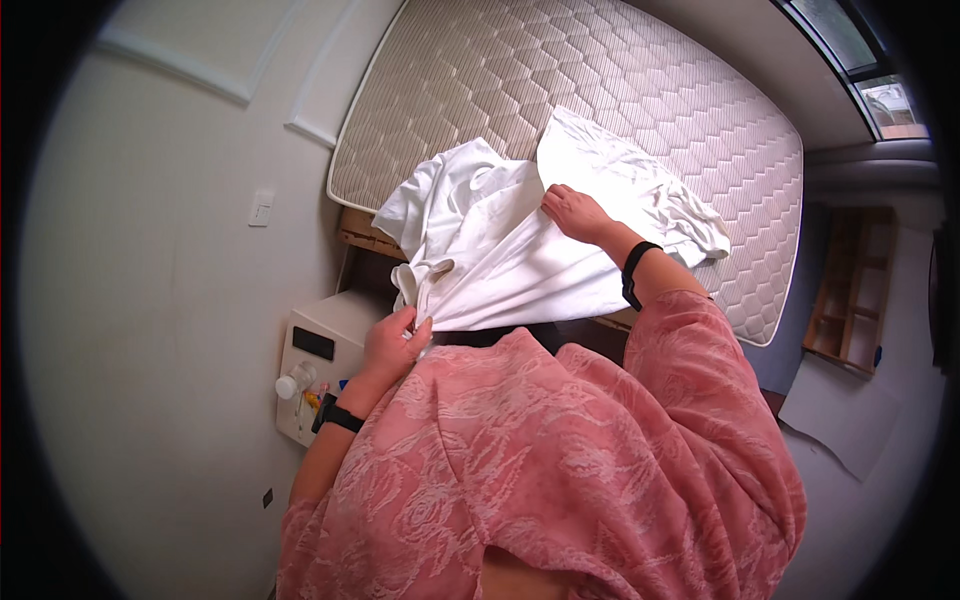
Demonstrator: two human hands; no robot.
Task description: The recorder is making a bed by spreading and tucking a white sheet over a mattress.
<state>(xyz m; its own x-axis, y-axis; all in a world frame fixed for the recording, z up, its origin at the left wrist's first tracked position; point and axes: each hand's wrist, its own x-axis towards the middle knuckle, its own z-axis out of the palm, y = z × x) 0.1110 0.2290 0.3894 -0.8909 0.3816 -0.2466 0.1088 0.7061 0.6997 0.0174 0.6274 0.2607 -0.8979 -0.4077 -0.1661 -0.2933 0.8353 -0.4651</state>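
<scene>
A white cotton garment (517, 247), apparently a shirt with a ribbed neckband, is spread in folds over the near edge of a bare quilted mattress (480, 82). My left hand (394, 341) pinches a gathered corner of it beside the bed, and creases fan out from that grip. On the upper part of the cloth lies my right hand (577, 214), fingers curled at a fold edge; the fingertips seem to pinch the fabric. The far right end of the garment is crumpled on the mattress. Both wrists wear black bands.
Left of the bed stands a white bedside cabinet (341, 315) holding a dark phone (313, 343), a clear bottle with a white cap (295, 381) and small items. A wall with a switch (261, 208) runs along the left. At right is a wooden compartment shelf (851, 292) below a window (889, 105).
</scene>
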